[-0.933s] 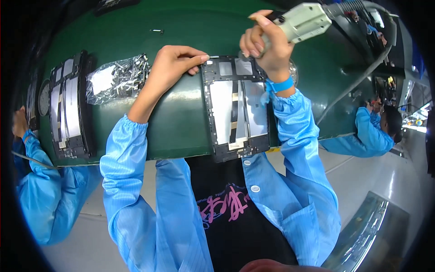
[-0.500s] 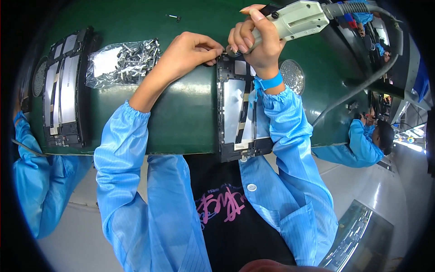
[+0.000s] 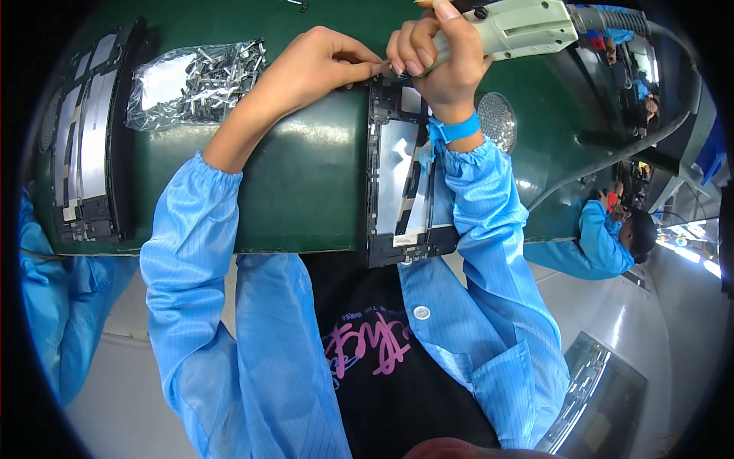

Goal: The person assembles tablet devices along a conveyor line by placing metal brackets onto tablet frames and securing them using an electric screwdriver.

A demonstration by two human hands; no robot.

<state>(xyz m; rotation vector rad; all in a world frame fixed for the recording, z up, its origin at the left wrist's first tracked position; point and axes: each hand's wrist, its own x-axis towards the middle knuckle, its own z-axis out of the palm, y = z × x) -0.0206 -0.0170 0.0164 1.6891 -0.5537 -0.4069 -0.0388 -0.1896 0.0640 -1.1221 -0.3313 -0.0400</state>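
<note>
At the far end of an opened black tablet-like device [image 3: 391, 174] with silver panels, my two hands come together. My left hand [image 3: 325, 65] has its thumb and index finger pinched at the device's far corner; whatever lies between the fingertips is too small to make out. In my right hand [image 3: 447, 65] is a pale, corded hand-held power tool [image 3: 527, 29], gripped with the fingers curled round it. The tool's tip points left and down, close to my left fingertips, and is mostly hidden by my right fingers. A blue wrist strap [image 3: 456, 131] circles my right wrist.
On the left lie a clear bag of small metal-and-black parts [image 3: 222, 76] and a second opened device [image 3: 92, 138]. A round textured clear dish [image 3: 497, 121] sits right of my wrist. The tool's grey cable [image 3: 612, 157] loops down the right, where a co-worker [image 3: 608, 237] sits.
My left fingertips have moved right, nearer the tool's tip. The right hand and tool have shifted slightly up and right. The view has also shifted, so the bag and left device appear farther left.
</note>
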